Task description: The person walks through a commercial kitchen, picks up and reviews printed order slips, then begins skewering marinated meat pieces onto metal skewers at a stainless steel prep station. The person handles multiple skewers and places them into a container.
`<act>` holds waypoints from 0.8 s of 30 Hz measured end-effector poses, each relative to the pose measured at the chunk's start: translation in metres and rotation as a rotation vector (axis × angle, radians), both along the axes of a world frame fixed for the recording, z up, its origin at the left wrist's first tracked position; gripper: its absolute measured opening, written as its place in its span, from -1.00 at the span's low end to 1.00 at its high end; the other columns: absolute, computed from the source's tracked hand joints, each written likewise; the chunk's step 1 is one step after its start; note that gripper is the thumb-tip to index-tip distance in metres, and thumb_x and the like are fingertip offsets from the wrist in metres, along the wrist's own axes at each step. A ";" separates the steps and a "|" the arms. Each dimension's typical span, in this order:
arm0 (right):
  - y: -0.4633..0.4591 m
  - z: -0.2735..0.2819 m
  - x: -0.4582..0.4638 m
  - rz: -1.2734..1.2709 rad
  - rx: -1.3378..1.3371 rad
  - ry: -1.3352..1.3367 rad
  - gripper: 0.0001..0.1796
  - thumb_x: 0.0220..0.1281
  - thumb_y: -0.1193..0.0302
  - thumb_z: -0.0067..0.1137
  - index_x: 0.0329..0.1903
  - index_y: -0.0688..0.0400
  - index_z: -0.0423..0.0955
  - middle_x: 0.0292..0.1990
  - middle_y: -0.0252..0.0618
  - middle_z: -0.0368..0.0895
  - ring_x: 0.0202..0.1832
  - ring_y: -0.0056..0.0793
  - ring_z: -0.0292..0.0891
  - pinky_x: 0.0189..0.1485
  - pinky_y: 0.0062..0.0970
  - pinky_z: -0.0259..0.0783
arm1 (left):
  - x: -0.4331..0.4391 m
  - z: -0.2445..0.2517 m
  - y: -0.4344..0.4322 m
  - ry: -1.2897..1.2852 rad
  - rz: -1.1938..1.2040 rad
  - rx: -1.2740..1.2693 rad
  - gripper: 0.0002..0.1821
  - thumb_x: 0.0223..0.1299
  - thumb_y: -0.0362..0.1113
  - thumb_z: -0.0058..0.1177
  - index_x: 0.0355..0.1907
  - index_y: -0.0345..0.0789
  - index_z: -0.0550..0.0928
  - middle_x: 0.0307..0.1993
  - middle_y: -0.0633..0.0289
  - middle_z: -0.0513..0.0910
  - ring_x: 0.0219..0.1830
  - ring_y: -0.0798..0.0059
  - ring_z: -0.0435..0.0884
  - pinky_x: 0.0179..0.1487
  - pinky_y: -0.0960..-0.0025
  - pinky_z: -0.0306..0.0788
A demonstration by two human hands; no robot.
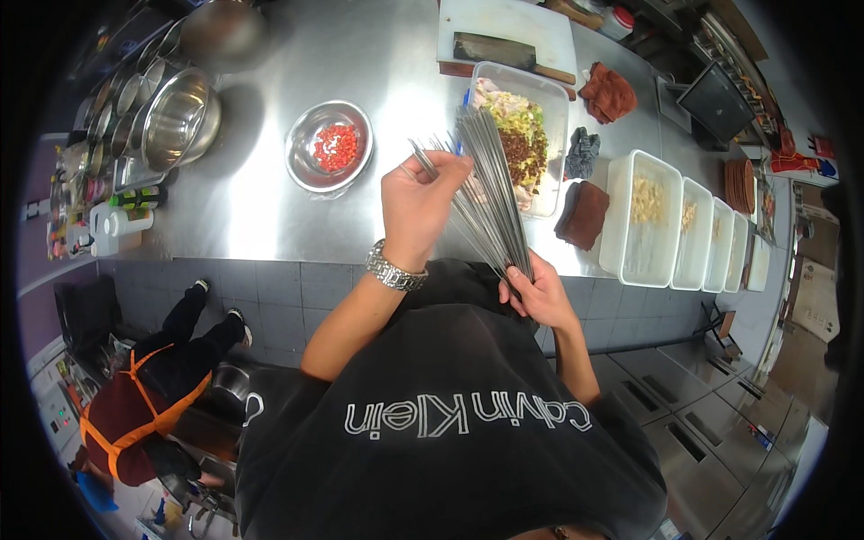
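A fanned bundle of thin metal skewers (pixel 496 196) rises over the counter's front edge. My right hand (pixel 542 291) grips its lower ends, close to my dark shirt. Higher up, my left hand (pixel 422 199), with a metal watch on the wrist, pinches a few skewers that lean apart from the bundle. Behind the skewers stands a clear plastic container (pixel 563 145) of pale pieces, probably raw meat, topped with chopped greens and a dark brown seasoning; the bundle hides part of it. Left of it sits a steel bowl (pixel 295 145) holding chopped red peppers (pixel 335 148).
A cleaver (pixel 494 50) lies on a white cutting board (pixel 503 17). Brown cloths (pixel 582 214) and white tubs (pixel 611 226) line the right. Several steel bowls (pixel 182 121) and bottles (pixel 128 221) occupy the left. A person in an orange apron (pixel 145 412) works behind me at left.
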State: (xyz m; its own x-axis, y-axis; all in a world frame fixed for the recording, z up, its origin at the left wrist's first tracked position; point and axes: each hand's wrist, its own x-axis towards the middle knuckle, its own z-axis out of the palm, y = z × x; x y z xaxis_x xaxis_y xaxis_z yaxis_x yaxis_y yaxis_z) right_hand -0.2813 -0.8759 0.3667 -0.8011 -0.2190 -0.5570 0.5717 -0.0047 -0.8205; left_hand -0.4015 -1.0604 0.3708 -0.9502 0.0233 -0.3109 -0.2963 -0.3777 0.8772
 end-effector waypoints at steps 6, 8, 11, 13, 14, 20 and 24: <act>0.000 -0.003 0.003 -0.007 0.000 0.021 -0.84 0.46 0.39 -0.18 -0.09 0.23 0.28 -0.57 -0.23 0.49 -0.74 -0.69 0.21 -0.68 -0.70 0.14 | 0.002 -0.003 0.002 0.046 0.036 -0.054 -0.87 0.06 -0.47 0.23 -0.30 -0.38 0.61 -0.53 0.46 0.52 -0.53 0.85 0.38 -0.46 0.70 0.21; 0.000 -0.002 0.002 -0.003 0.007 0.026 -0.84 0.46 0.39 -0.18 -0.08 0.23 0.28 -0.57 -0.23 0.49 -0.74 -0.69 0.21 -0.68 -0.70 0.14 | 0.001 -0.002 0.002 0.024 0.018 -0.069 -0.86 0.08 -0.49 0.22 -0.27 -0.38 0.62 -0.52 0.47 0.51 -0.51 0.85 0.38 -0.43 0.70 0.22; -0.002 0.000 0.002 -0.007 0.007 0.028 -0.84 0.46 0.39 -0.18 -0.08 0.23 0.28 -0.57 -0.23 0.49 -0.74 -0.69 0.21 -0.68 -0.69 0.15 | 0.000 0.005 0.001 -0.023 0.007 -0.057 -0.82 0.10 -0.45 0.23 -0.21 -0.41 0.63 -0.51 0.46 0.53 -0.51 0.85 0.37 -0.44 0.70 0.21; -0.002 -0.001 0.002 -0.006 0.002 0.022 -0.84 0.46 0.40 -0.18 -0.08 0.23 0.28 -0.57 -0.23 0.49 -0.74 -0.69 0.21 -0.68 -0.69 0.15 | -0.001 0.007 0.001 -0.047 0.008 -0.020 -0.79 0.13 -0.41 0.24 -0.18 -0.42 0.64 -0.50 0.45 0.55 -0.51 0.84 0.38 -0.44 0.71 0.21; -0.001 -0.001 0.002 0.000 -0.001 0.017 -0.82 0.45 0.40 -0.17 -0.05 0.24 0.29 -0.56 -0.25 0.50 -0.73 -0.70 0.22 -0.67 -0.69 0.17 | -0.001 0.006 0.001 -0.023 0.011 -0.027 -0.78 0.13 -0.37 0.24 -0.19 -0.44 0.64 -0.51 0.45 0.56 -0.53 0.86 0.36 -0.47 0.71 0.19; 0.000 -0.003 0.003 0.006 -0.029 0.004 -0.77 0.45 0.40 -0.15 0.03 0.24 0.32 -0.54 -0.30 0.51 -0.70 -0.72 0.24 -0.64 -0.69 0.21 | 0.001 0.001 0.002 0.027 0.045 -0.044 -0.78 0.16 -0.32 0.24 -0.24 -0.44 0.64 -0.54 0.46 0.56 -0.56 0.88 0.33 -0.51 0.72 0.16; -0.002 -0.002 0.003 -0.017 -0.041 0.017 -0.79 0.46 0.39 -0.18 -0.01 0.26 0.29 -0.55 -0.26 0.50 -0.72 -0.70 0.22 -0.66 -0.70 0.17 | 0.000 -0.004 0.004 0.074 0.088 -0.092 -0.84 0.09 -0.40 0.23 -0.28 -0.42 0.64 -0.56 0.47 0.52 -0.58 0.87 0.32 -0.52 0.69 0.16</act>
